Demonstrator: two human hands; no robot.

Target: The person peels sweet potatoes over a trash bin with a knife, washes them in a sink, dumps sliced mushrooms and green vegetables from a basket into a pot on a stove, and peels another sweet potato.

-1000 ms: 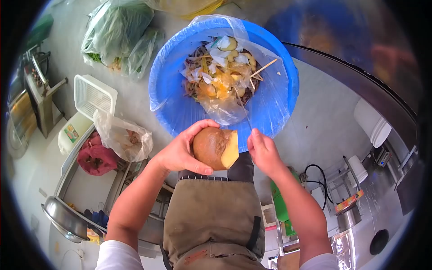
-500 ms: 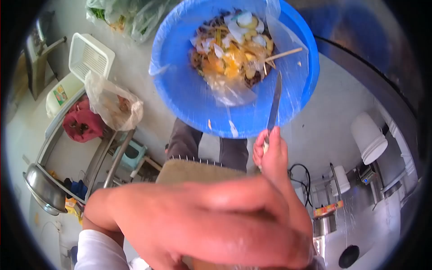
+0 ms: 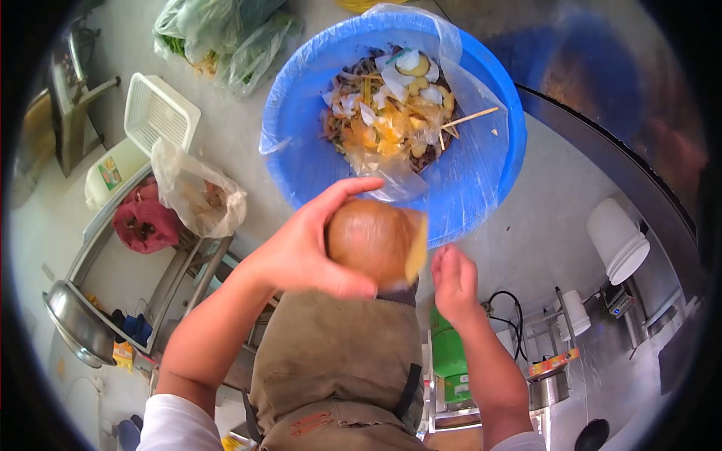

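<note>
A round, shiny brown-skinned onion (image 3: pixel 368 239) sits in my left hand (image 3: pixel 297 252), with thumb and fingers curved around it. A pale yellow flap or cut edge shows on its right side. Just right of it, my right hand (image 3: pixel 456 282) is closed around the knife; the blade is almost hidden, seen nearly edge-on. Beyond both hands stands a blue tub (image 3: pixel 500 161) lined with clear plastic. Inside it lies a heap of peelings (image 3: pixel 387 124), with orange skins, pale scraps and thin wooden sticks.
A white plastic basket (image 3: pixel 162 113) and bags of greens (image 3: pixel 218 37) are at upper left. On the left rack are a clear bag (image 3: pixel 199 192), a red sack (image 3: pixel 144 222) and a metal bowl (image 3: pixel 79 323). White buckets (image 3: pixel 617 237) stand right; a green container (image 3: pixel 449 349) is beside my apron.
My left hand has moved from close to the camera out over the tub's near edge, now showing the onion. My right hand has moved slightly down, and the knife blade has turned nearly out of sight.
</note>
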